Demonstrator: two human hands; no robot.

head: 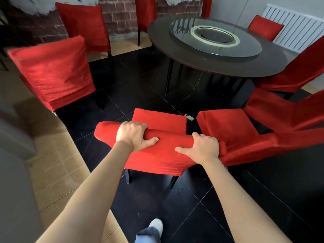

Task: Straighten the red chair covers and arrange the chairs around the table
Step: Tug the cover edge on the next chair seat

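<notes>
At the left of the frame a covered chair (52, 72) stands apart. At centre my left hand (134, 135) grasps the top rail of the red chair (157, 151); my right hand (204, 148) grasps it too. The round table (175, 50) sits upper right.

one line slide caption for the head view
Both hands grip a red-covered chair's backrest near the round table.

Glossy black floor tiles (228, 199) beside tan tiles (57, 165), brick-pattern wall (121, 16), white radiator (298, 30) at right.
</notes>
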